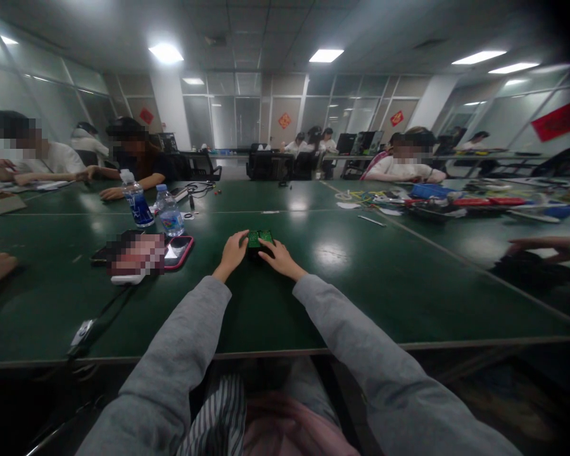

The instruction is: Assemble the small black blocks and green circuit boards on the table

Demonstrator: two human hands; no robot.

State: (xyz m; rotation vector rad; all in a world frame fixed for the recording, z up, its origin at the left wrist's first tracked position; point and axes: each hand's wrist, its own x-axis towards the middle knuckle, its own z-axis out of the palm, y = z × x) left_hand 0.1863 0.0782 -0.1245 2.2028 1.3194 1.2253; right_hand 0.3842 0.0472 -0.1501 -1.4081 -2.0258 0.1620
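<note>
Grey sleeves [349, 316] lead to left hand [234, 252] and right hand [280, 256], holding a green circuit board [253, 240] between them in a narrow grip at the bench [270, 316]. Handling seems under way; what's finished is unclear.

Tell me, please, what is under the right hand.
The right hand lies partly over a green board, which shows past it to the left. Whatever the hand covers cannot be seen, nor can the board's underside.

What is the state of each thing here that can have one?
Left hand: at left edge of green board
Right hand: over the board's right part
Green board: partly covered
Blue-labelled bottle: standing, capped
Clear bottle: standing, capped
Red-edged phone: lying flat
Ceiling lights: lit
</note>
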